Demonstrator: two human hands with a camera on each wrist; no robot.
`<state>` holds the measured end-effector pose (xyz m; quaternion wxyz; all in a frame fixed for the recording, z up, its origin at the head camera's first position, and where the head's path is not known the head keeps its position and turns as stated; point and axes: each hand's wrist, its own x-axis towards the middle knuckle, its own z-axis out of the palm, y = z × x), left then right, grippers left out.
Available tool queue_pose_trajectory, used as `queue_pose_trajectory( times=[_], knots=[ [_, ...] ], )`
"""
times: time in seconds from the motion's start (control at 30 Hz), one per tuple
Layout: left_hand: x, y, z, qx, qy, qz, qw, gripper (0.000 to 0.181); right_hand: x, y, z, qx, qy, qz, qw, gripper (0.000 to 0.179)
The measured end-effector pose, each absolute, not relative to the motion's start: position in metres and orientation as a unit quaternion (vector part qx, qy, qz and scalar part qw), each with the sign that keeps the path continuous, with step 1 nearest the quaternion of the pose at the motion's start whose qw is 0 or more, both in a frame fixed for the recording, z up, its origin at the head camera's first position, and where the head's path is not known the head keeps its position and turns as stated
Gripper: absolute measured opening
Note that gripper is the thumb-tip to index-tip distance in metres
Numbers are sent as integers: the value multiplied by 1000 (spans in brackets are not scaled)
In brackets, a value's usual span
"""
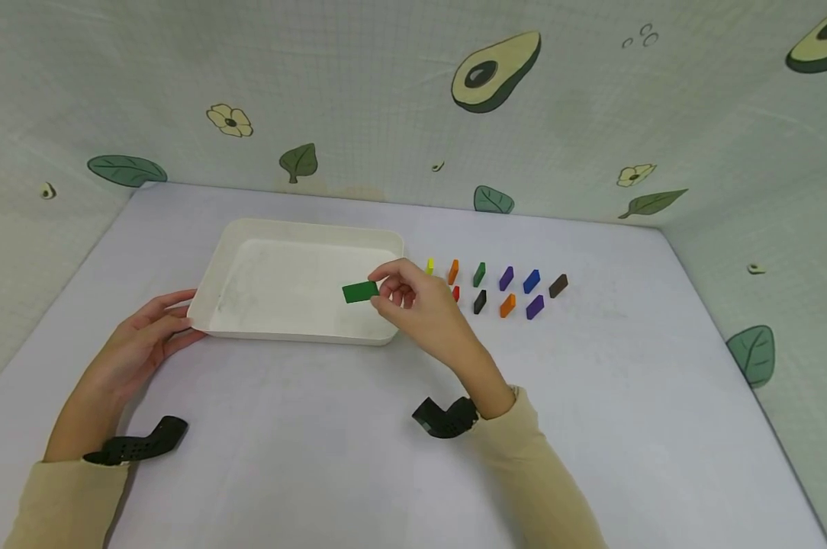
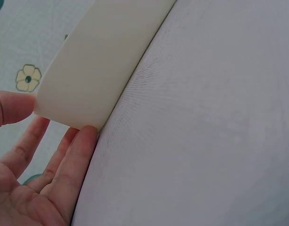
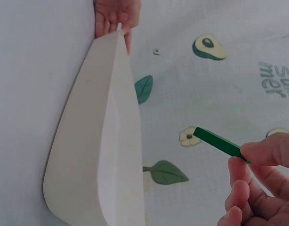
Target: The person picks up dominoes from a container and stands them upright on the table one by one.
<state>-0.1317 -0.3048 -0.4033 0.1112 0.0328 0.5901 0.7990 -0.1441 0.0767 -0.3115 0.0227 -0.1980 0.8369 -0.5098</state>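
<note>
A white rectangular tray (image 1: 276,282) lies on the table's left half. My left hand (image 1: 139,343) holds its near left corner; the left wrist view shows the thumb at the rim and the fingers against the lower wall. Over the tray's right end, my right hand (image 1: 423,305) pinches a thin green domino (image 1: 360,291) between thumb and index finger. The domino is raised above the rim in the right wrist view, pointing away from the fingertips. The right hand partly hides the tray's right edge and the nearest standing dominoes.
Right of the tray, coloured dominoes stand on edge in two rows, among them a green one (image 1: 479,274), a blue one (image 1: 532,281) and a brown one (image 1: 558,286). The white table (image 1: 304,442) meets a printed cloth (image 1: 386,114) at the back and sides.
</note>
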Motion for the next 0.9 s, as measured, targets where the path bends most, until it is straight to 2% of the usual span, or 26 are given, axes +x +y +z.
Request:
queue_pose_trajectory(
  times=[0.57,0.9],
  knots=[
    [-131,-305,-403,40,586,801,114,35,-137,138,-298,-132,855,-501,-32,24],
    [-131,-305,-403,40,583,804,114,35,-137,168,-291,-112,847,-513,-86,23]
  ],
)
